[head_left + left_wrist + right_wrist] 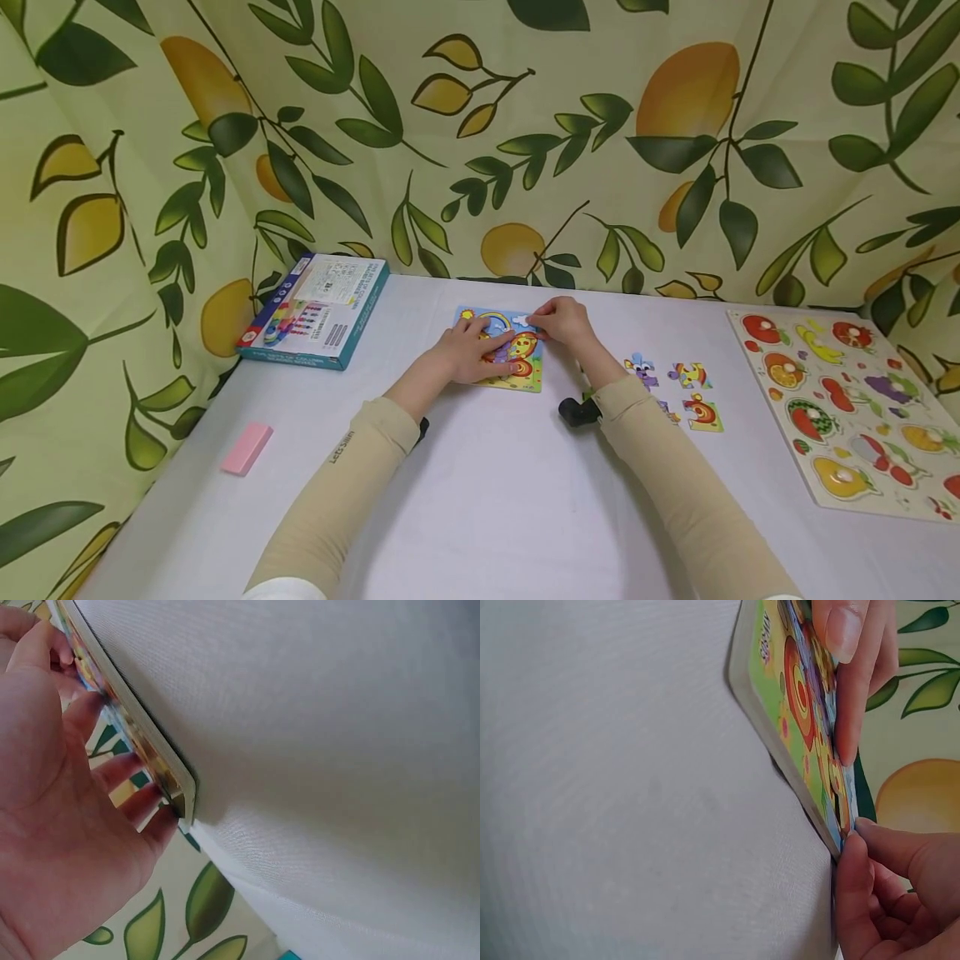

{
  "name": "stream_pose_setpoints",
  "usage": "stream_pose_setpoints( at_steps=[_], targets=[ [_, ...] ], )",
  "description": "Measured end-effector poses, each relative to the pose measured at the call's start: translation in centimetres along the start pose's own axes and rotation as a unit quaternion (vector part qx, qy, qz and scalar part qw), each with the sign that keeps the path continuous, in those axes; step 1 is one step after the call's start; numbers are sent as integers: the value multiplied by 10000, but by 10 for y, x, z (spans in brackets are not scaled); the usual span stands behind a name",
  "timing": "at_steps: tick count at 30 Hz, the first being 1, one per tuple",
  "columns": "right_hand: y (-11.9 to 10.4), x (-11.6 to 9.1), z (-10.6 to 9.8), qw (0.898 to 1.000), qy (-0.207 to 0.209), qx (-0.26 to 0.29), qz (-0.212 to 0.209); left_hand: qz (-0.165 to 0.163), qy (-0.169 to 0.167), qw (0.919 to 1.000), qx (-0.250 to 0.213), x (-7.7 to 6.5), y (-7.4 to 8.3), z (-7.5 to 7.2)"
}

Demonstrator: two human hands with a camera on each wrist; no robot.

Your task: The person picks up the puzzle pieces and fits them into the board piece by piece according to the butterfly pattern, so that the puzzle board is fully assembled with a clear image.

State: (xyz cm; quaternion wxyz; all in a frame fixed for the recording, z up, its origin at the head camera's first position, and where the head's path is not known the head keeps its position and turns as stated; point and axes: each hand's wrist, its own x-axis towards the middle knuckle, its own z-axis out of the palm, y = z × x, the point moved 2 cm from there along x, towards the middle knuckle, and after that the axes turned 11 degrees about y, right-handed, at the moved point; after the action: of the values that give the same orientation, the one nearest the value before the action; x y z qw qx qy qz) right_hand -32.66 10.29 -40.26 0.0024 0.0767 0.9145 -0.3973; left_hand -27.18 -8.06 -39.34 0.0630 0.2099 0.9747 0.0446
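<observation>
A small colourful jigsaw puzzle board (530, 384) lies on the white table, showing a snail, a rainbow and a cloud. My left hand (472, 352) rests on it with fingers spread, covering its left and middle parts. In the left wrist view, that hand's fingertips (156, 791) touch the picture side near the edge. At the far right corner my right hand (564, 321) pinches what looks like a puzzle piece (845, 817) between thumb and forefinger. Its outline is mostly hidden by the fingers.
Several loose puzzle pieces (692, 375) lie right of the board, partly behind the right sleeve. Farther right is a fruit peg board (843, 400). A boxed toy set (322, 312) sits at the back left, and a pink block (247, 448) lies nearer.
</observation>
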Motion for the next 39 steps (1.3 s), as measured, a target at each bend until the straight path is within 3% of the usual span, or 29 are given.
stream_pose_setpoints(
  at_steps=[39],
  targets=[
    [3,9,3,9994,-165,-123,284,-20,69,10000,-36,2,0,1]
  ],
)
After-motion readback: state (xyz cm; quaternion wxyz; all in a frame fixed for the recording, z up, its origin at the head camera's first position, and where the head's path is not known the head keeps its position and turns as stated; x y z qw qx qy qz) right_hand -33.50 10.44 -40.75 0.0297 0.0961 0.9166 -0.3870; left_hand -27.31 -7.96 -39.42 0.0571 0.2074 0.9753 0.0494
